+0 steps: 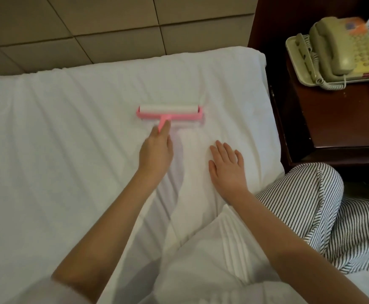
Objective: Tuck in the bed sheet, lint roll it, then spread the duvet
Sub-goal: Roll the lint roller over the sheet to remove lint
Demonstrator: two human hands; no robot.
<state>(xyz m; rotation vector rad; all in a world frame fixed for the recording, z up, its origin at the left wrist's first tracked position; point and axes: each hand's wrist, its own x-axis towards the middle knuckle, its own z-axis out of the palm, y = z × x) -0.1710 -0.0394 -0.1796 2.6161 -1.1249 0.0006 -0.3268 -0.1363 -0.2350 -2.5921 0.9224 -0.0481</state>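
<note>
Dark-and-white striped fabric (306,207) bunching at 4 o'clock. Right hand (227,167) lying flat, fingers straight, on wrinkled white bed sheet (58,139). Left hand (156,150) gripping handle of pink plastic lint roller (170,113), its head resting on sheet at 12 o'clock. Beige corded telephone (333,49) sitting on dark wooden nightstand (333,119), 2 o'clock.

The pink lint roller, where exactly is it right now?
In the head view the lint roller rests mid-frame on the white bed sheet, its handle gripped by the left hand, with the right hand flat nearby.
</note>
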